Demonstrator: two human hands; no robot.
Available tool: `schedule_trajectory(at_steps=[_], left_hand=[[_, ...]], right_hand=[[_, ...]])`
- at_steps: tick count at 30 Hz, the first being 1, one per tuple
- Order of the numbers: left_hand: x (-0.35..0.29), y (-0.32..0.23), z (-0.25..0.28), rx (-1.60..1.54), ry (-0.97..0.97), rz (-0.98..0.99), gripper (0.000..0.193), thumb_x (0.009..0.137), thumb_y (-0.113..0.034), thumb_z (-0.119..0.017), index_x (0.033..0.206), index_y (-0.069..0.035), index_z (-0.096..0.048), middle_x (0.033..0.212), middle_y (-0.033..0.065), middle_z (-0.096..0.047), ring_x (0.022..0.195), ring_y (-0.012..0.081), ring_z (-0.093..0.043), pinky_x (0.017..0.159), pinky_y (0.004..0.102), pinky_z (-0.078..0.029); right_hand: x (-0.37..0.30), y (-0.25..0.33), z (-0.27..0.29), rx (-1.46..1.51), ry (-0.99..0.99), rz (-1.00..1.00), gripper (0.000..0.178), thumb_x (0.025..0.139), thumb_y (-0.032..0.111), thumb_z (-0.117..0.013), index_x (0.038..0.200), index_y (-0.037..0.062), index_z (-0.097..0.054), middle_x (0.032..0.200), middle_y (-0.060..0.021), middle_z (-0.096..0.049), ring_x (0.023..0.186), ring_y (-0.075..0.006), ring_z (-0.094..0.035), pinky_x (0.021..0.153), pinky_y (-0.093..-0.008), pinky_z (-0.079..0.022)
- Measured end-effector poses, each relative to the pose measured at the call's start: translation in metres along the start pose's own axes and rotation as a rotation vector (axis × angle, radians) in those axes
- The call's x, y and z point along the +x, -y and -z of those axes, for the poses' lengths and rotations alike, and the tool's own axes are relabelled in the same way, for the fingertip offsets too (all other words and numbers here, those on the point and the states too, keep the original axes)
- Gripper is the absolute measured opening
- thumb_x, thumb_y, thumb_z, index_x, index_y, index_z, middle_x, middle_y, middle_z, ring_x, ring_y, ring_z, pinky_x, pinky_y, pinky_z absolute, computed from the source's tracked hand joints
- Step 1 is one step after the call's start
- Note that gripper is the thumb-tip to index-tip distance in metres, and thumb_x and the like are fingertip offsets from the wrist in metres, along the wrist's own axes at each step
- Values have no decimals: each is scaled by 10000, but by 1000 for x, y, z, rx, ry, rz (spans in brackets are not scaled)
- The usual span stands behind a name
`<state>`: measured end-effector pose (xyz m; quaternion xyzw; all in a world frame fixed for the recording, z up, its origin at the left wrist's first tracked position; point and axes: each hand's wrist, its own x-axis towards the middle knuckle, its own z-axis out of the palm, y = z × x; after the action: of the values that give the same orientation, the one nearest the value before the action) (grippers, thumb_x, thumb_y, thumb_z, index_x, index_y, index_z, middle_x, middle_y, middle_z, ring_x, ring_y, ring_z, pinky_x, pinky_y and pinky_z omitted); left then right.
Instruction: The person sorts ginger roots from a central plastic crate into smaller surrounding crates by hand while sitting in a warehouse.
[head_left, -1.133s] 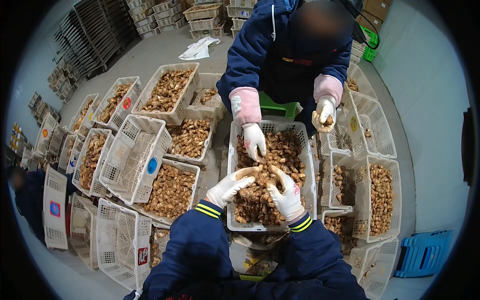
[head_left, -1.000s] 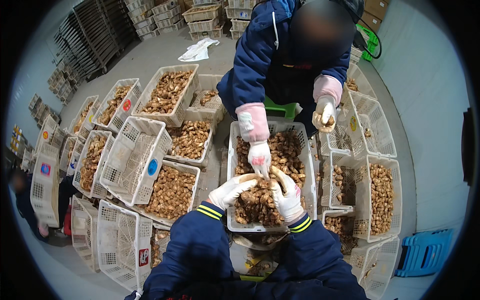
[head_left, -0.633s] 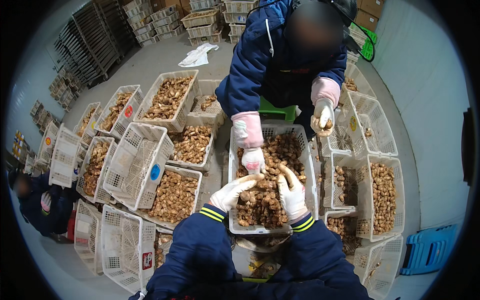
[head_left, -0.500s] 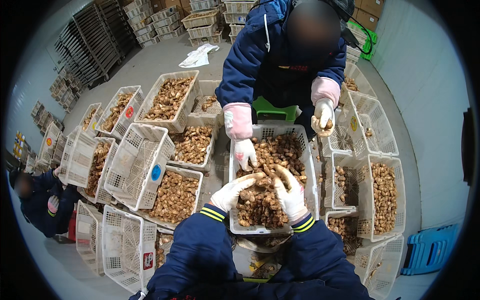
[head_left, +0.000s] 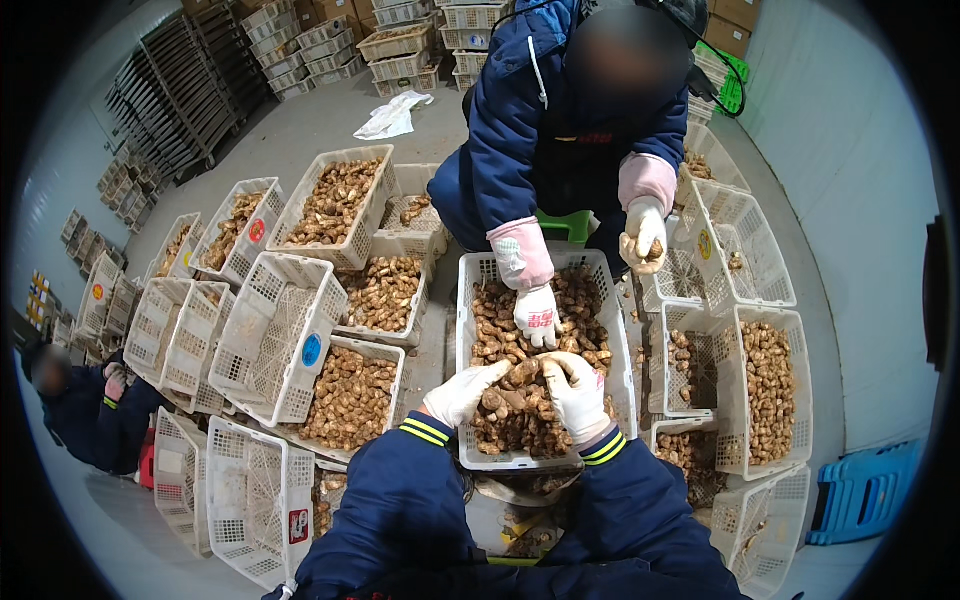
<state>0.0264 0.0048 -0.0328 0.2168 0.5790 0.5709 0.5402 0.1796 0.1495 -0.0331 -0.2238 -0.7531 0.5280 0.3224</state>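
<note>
White-gloved, my left hand and my right hand meet over a white crate in front of me. Their fingertips are closed on a brown, knobbly tuber-like piece between them. Below lies a heap of similar brown pieces, filling much of the crate; whether they are tubers or mushrooms I cannot tell. From the far side, a co-worker's gloved hand reaches down into the same crate, its fingertips partly hidden. The co-worker's other gloved hand holds one or more brown pieces above the crate's far right corner.
Filled crates and an empty tilted crate crowd my left side. On my right stand more crates, one full. A blue plastic stool is by the right wall. Another person sits far left.
The co-worker's reaching hand has moved right, nearer my fingers. My hands stay near the same spot, with the brown piece now showing more clearly between them.
</note>
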Motion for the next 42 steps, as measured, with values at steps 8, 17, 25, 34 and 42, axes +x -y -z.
schedule_trajectory(at_steps=[8, 17, 25, 34, 42], left_hand=[[-3, 0, 3, -153, 34, 77, 435, 1060, -308, -444, 1304, 22, -588, 1204, 97, -683, 1043, 171, -660, 941, 291, -513], [3, 6, 11, -38, 27, -9, 373, 1029, -250, -513, 1250, 31, -617, 1189, 67, -678, 1084, 126, -621, 962, 268, -477], [8, 2, 2, 314, 74, 121, 351, 985, -290, -612, 1163, 6, -672, 1061, 38, -683, 963, 99, -606, 855, 246, -478], [6, 10, 9, -641, 23, 171, 466, 1037, -420, -463, 1287, -47, -587, 1155, 119, -697, 1009, 224, -688, 792, 292, -553], [10, 7, 5, -614, 57, 68, 409, 1015, -204, -548, 1392, -59, -481, 1207, 94, -661, 1062, 206, -680, 787, 268, -589]], right_hand=[[8, 0, 7, 979, 44, -612, 517, 1032, 418, -505, 1388, 43, -491, 1132, -105, -632, 928, -168, -625, 740, -285, -523], [11, -8, 5, 1195, 139, -802, 631, 925, 515, -649, 1386, 111, -497, 1339, -100, -559, 1150, -239, -597, 866, -363, -537], [7, -26, 6, 315, 404, -448, 577, 972, 309, -658, 1377, -63, -482, 1254, -100, -624, 1149, -166, -580, 1018, -288, -436], [16, -15, 11, 194, 252, -454, 598, 961, 386, -642, 1362, -40, -521, 1255, -167, -640, 1153, -208, -597, 1001, -308, -449], [11, -25, 4, 479, 158, -350, 528, 1029, 302, -543, 1424, -37, -452, 1416, -150, -522, 1310, -202, -479, 1107, -307, -360]])
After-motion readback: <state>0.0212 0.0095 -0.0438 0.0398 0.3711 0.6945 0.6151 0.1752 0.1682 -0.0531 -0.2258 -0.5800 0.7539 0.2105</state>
